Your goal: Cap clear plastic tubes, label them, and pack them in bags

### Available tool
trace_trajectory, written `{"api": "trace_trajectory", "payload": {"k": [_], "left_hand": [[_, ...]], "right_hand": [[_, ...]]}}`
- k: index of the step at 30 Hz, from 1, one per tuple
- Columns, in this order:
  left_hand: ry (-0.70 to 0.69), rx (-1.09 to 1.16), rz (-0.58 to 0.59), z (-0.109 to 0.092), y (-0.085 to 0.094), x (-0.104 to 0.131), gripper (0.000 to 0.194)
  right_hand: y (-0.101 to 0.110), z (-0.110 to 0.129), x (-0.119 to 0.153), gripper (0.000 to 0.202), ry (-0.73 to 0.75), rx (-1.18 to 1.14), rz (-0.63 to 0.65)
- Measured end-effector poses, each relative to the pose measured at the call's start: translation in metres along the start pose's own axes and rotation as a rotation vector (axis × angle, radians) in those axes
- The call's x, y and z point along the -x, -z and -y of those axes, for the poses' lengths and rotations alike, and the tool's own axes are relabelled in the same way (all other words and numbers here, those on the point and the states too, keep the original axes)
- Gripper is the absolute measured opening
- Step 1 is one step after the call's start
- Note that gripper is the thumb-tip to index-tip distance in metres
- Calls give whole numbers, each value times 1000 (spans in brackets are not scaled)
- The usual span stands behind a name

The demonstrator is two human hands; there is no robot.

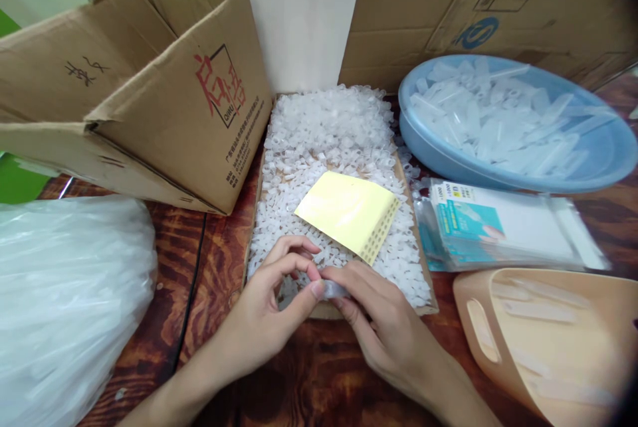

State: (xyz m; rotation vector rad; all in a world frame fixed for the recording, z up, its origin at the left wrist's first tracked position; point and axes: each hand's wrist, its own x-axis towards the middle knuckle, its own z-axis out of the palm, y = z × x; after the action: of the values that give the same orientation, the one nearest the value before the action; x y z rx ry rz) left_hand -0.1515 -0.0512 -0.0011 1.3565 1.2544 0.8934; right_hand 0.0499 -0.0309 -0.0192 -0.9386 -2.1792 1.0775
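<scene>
My left hand (279, 294) pinches one end of a small translucent plastic piece (333, 290) between thumb and index finger. The other end of that piece is held by my right hand (381, 311), its fingers bent around it. Both hands are over the front edge of a shallow cardboard tray (429, 299), which holds many small whitish plastic pieces (329, 121). On top of these, just beyond my hands, lies a yellow sheet (343, 208) with rows of small round dots along its right edge.
An open cardboard box (199, 108) stands at the left, behind a white plastic bag (70, 301). To the right are a blue basin (423, 141) of translucent pieces, packaged sleeves (523, 228) and a beige basket (478, 281) with several pieces. A black cable (192, 287) crosses the wooden table.
</scene>
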Motion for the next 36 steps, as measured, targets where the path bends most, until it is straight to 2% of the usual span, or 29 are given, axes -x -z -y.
{"api": "trace_trajectory", "payload": {"k": [9, 11, 15, 21, 25, 28, 31, 36], "left_hand": [[-81, -14, -67, 3, -3, 3, 2], [-125, -24, -94, 4, -4, 4, 8], [-288, -127, -155, 7, -2, 6, 20], [-664, -488, -213, 10, 7, 10, 43], [-742, -591, -172, 13, 6, 8, 45], [-774, -612, -184, 18, 3, 5, 45], [-801, -633, -209, 23, 0, 2, 43], [-930, -721, -226, 28, -7, 0, 34]], "right_hand": [[-2, 0, 1, 24, -8, -26, -12], [-2, 0, 2, 28, -16, -53, -19], [0, 3, 4, 30, -46, -138, -22], [2, 7, 4, 23, -111, -248, -24], [2, 8, 2, 17, -95, -277, -55], [1, 8, 2, 15, -80, -293, -70], [2, 8, 5, 14, -157, -320, -63], [0, 7, 13, 48, -295, -474, -39]]}}
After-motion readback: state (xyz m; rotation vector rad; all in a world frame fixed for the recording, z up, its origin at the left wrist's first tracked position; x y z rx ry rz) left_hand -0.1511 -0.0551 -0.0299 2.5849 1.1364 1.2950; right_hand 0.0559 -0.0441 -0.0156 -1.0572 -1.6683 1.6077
